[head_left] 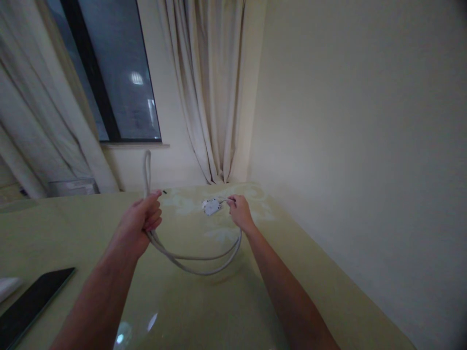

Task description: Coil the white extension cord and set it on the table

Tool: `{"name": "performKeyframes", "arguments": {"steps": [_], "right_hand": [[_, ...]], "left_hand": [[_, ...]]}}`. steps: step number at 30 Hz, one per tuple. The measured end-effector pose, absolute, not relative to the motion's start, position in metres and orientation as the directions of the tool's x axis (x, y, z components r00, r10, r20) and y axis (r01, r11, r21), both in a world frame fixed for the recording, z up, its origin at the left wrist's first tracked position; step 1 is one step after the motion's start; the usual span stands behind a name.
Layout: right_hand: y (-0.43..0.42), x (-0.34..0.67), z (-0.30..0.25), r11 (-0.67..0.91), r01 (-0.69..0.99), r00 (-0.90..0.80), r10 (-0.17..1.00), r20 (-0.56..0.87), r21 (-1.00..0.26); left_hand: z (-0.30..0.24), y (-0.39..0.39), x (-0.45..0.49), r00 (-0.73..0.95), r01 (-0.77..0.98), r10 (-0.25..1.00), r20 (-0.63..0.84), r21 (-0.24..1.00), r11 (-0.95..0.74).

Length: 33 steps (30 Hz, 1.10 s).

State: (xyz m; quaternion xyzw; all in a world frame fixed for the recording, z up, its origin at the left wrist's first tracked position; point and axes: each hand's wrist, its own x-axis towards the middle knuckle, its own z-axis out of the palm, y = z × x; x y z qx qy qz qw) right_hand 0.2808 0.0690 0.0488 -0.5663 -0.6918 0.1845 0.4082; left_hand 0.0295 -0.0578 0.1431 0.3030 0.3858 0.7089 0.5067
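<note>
My left hand (144,218) is closed in a fist round a white cable (199,260), folded so that a loop sticks up above the fist towards the window. From the fist the doubled cable sags in a curve over the yellow-green table (204,306) and rises to my right hand (239,210). That hand is closed on the cable's far end, right beside a small white adapter block (211,206) lying on the table near the back edge.
A dark tablet or phone (31,301) lies at the table's left front, with a white object at the frame's left edge. Behind are a dark window (109,73), cream curtains (209,87) and a plain wall on the right.
</note>
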Motion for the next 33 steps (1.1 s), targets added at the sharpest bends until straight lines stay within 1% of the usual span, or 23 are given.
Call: {"name": "performKeyframes", "arguments": {"steps": [2,4,7,9,10,14,16,18,20,23,25,30,33], "right_hand": [[0.067,0.286,0.064,0.351,0.578,0.007,0.901,0.435,-0.736],[0.064,0.290,0.077,0.425,0.496,0.026,0.865,0.502,-0.758],[0.057,0.293,0.091,0.566,0.265,0.081,0.793,0.603,-0.780],[0.051,0.292,0.097,0.628,0.130,0.113,0.760,0.640,-0.768],[0.048,0.290,0.100,0.641,0.097,0.116,0.753,0.648,-0.762],[0.036,0.284,0.108,0.668,0.038,0.086,0.739,0.668,-0.743],[0.031,0.281,0.109,0.682,0.023,0.048,0.730,0.682,-0.731],[0.026,0.279,0.109,0.698,0.003,0.001,0.716,0.698,-0.716],[0.022,0.277,0.107,0.715,-0.013,-0.064,0.697,0.714,-0.699],[0.018,0.274,0.104,0.732,0.005,-0.183,0.670,0.719,-0.681],[0.017,0.273,0.103,0.731,0.009,-0.226,0.666,0.711,-0.682],[0.013,0.272,0.104,0.672,-0.102,-0.305,0.681,0.666,-0.734],[0.011,0.270,0.105,0.666,-0.108,-0.328,0.677,0.658,-0.738]], "left_hand": [[0.133,-0.050,0.029,-0.267,-0.544,0.963,-0.035,0.831,-0.121],[0.125,-0.045,0.031,-0.216,-0.643,0.971,-0.102,0.763,-0.062],[0.116,-0.040,0.039,-0.160,-0.734,0.973,-0.165,0.679,-0.006],[0.114,-0.039,0.047,-0.139,-0.730,0.975,-0.174,0.684,0.018],[0.114,-0.040,0.052,-0.130,-0.715,0.977,-0.170,0.699,0.026],[0.118,-0.046,0.071,-0.088,-0.665,0.991,-0.099,0.747,0.015],[0.119,-0.049,0.075,-0.082,-0.675,0.996,-0.037,0.737,-0.028],[0.120,-0.051,0.077,-0.117,-0.700,0.993,-0.003,0.709,-0.081],[0.122,-0.050,0.077,-0.186,-0.715,0.982,-0.023,0.689,-0.119],[0.127,-0.048,0.075,-0.297,-0.718,0.950,-0.095,0.678,-0.157],[0.130,-0.047,0.073,-0.335,-0.717,0.935,-0.115,0.675,-0.174],[0.132,-0.047,0.066,-0.393,-0.712,0.913,-0.106,0.663,-0.229],[0.129,-0.048,0.061,-0.396,-0.645,0.917,-0.055,0.727,-0.236]]}}
